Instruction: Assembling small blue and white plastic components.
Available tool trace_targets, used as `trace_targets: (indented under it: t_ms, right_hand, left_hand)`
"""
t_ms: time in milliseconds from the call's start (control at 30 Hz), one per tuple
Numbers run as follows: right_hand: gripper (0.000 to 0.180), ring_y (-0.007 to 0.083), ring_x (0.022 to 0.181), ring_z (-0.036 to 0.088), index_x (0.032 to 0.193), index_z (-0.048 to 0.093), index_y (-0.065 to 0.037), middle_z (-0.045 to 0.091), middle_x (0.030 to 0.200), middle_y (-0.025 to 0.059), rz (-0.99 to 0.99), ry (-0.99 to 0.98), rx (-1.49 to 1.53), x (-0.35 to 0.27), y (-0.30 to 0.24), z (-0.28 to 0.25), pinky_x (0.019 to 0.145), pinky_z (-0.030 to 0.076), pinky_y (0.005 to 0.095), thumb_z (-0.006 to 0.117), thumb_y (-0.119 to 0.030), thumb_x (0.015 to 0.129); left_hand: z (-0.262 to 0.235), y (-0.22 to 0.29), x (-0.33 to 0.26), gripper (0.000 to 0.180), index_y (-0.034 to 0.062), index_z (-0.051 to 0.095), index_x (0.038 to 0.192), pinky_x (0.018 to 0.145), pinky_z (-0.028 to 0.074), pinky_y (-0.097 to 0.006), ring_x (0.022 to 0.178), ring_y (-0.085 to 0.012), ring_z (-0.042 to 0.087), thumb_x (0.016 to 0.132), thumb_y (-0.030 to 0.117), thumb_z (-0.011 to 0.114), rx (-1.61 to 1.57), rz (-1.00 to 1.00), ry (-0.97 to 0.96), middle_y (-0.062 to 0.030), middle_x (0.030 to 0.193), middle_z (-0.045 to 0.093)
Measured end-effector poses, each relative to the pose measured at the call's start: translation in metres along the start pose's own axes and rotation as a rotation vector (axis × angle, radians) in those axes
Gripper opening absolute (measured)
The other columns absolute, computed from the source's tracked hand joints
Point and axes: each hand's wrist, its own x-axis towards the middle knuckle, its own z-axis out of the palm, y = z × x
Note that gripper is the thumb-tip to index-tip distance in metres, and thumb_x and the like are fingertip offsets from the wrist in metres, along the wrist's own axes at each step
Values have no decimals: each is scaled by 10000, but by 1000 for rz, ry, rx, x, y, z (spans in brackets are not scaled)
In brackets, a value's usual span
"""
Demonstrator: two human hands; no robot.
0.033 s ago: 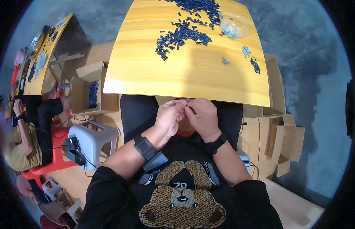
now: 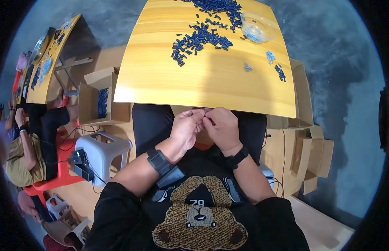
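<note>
My left hand [image 2: 187, 127] and my right hand [image 2: 223, 129] meet over my lap, just in front of the near edge of the wooden-topped table [image 2: 161, 85]. Thumbs and fingers of both are pinched together, fingertips almost touching. Whatever lies between them is too small and too covered to name. Beyond, on the tabletop, spreads a loose pile of small dark blue cylindrical pieces [image 2: 200, 38]. To the right lie a little group of pale pieces [image 2: 247, 67], a light blue cluster [image 2: 270, 57] and a dark cluster [image 2: 280, 72].
A clear round bowl [image 2: 267, 31] with light blue pieces stands at the far right. Left of the table is a cardboard box [image 2: 113, 111] holding dark pieces, near a grey stool [image 2: 103, 157]. Empty-looking cartons [image 2: 305, 157] sit at right. Another person [image 2: 25, 159] sits at left.
</note>
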Motion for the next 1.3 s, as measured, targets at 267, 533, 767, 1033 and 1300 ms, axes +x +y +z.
trace_targets:
  t_ms: [267,533,767,1033,1300]
  right_hand:
    - [72,259,657,584,696,609,-37,593,688,89,-32,-3,16,5,3,-2,601,470,326,661,-29,648]
    - [68,263,643,579,691,605,-35,586,674,93,-22,-7,1,7,1,-3,593,467,334,656,-28,647]
    - [60,287,677,559,680,580,-40,554,683,110,26,-35,66,10,-1,-4,630,459,373,629,-74,681]
    - [153,287,687,581,755,632,-22,597,717,129,69,-409,126,33,-6,-30,620,462,350,655,-165,705]
    - [104,133,554,522,717,633,-2,566,620,60,159,-278,186,23,2,-36,517,401,243,683,-92,729]
  left_hand:
    - [-3,-3,6,113,41,599,770,487,385,-190,521,-77,477,861,95,561,16,-19,30,-3,639,555]
    - [-12,-11,11,76,33,601,827,491,356,-195,546,-67,470,855,97,572,94,7,11,1,686,563]
    - [-6,-1,6,86,21,588,914,625,464,-225,697,-130,588,860,73,546,72,-42,23,-58,838,623]
    - [-32,20,8,162,18,576,981,669,505,-232,727,-127,604,874,136,551,79,-117,-133,-62,866,633]
    - [-192,94,-25,178,15,575,916,540,486,-194,594,-114,596,907,169,487,161,-22,80,-77,788,637]
